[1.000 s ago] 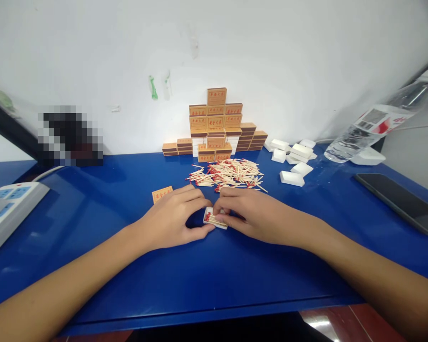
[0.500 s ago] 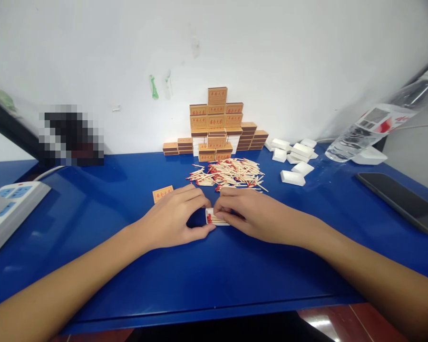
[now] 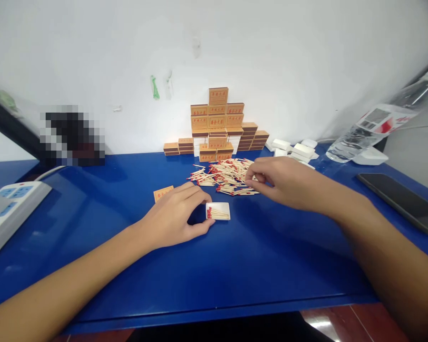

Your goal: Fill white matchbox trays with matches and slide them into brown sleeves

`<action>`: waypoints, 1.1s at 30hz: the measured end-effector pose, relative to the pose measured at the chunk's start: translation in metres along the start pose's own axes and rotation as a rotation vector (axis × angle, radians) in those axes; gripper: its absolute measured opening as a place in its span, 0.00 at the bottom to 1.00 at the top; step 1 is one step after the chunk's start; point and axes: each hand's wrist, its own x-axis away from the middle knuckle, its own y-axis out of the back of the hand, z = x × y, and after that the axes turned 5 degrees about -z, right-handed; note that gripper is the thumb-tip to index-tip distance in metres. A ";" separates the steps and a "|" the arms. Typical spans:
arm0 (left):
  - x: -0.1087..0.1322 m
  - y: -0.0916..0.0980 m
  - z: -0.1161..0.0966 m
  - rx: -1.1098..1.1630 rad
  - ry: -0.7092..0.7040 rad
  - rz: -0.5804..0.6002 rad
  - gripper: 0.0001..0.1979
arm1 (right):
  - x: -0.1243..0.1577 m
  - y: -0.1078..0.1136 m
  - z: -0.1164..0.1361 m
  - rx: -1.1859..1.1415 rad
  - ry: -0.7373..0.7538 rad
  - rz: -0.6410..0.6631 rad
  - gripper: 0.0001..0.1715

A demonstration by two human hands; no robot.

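A: What are we doing now?
B: We think we are filling the small white tray (image 3: 222, 206) with matches (image 3: 219, 214). The tray is in the middle of the frame on the blue worktop (image 3: 214, 270), just below the big match pile (image 3: 231, 172). A few matches lie along its bottom side, heads to the left.
A: And our hands?
B: Our left hand (image 3: 178, 214) pinches the tray's left end with thumb and finger. Our right hand (image 3: 284, 183) is at the right side of the pile, fingers curled in. We can't tell if it has a match.
A: What does the next move need?
B: We guess: pick up some more, turn the heads the same way, and hold the tray steady.
A: What's different from half a second ago?
B: Our right hand was at the tray then. Now it's up by the pile. Our left hand stays put.
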 end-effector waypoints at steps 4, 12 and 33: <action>-0.001 0.001 -0.001 -0.016 0.024 -0.021 0.10 | 0.003 0.007 -0.016 0.018 -0.106 0.209 0.08; -0.001 0.000 -0.001 -0.029 0.012 -0.016 0.11 | 0.005 -0.006 -0.024 0.036 -0.125 0.223 0.12; 0.001 -0.001 0.003 -0.029 -0.009 -0.009 0.11 | 0.002 -0.004 -0.017 -0.037 -0.063 0.163 0.13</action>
